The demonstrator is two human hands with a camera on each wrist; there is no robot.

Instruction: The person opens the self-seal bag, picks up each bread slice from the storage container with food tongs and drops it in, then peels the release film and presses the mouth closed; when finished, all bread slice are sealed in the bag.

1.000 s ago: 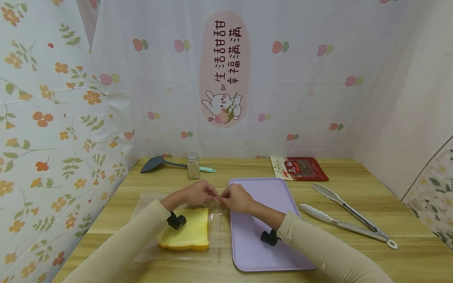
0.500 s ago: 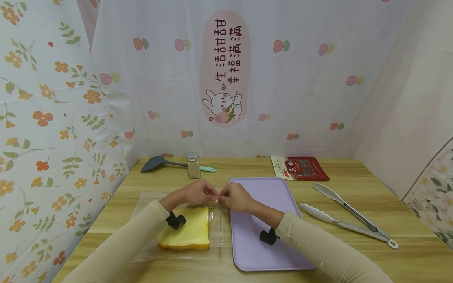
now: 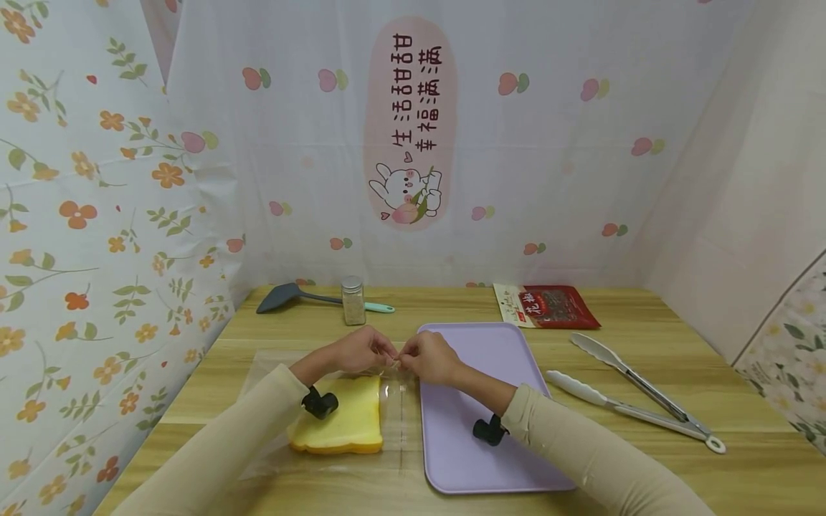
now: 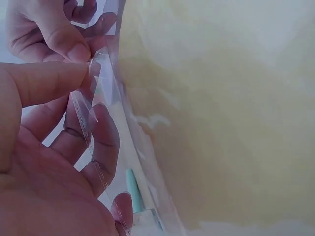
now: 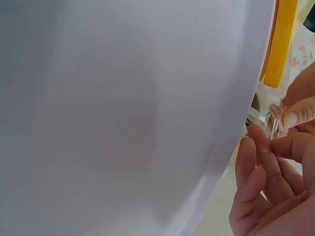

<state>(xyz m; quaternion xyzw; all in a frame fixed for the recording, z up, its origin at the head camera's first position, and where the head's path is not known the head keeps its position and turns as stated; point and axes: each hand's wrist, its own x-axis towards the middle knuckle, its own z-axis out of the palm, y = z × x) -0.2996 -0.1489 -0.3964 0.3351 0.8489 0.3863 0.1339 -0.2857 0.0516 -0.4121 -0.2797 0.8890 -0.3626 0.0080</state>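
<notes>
Both hands meet at the top edge of a clear plastic bag point(image 3: 393, 430), near the tray's left side. My left hand point(image 3: 355, 351) pinches the film between thumb and forefinger; its other fingers show through the film in the left wrist view. Close against it, my right hand point(image 3: 434, 358) pinches the same edge with its fingertips. A thick yellow bread slice point(image 3: 351, 419) with an orange-brown crust lies flat within the bag's outline, partly behind my left forearm. Bunched film point(image 5: 275, 120) shows between the fingertips in the right wrist view.
A lilac tray point(image 3: 497, 469) lies under my right forearm. Tongs point(image 3: 645, 412) rest spread to its right, and a red spice packet point(image 3: 548, 307) lies behind. At the back left are a spatula point(image 3: 284, 297) and a glass shaker jar point(image 3: 353, 302).
</notes>
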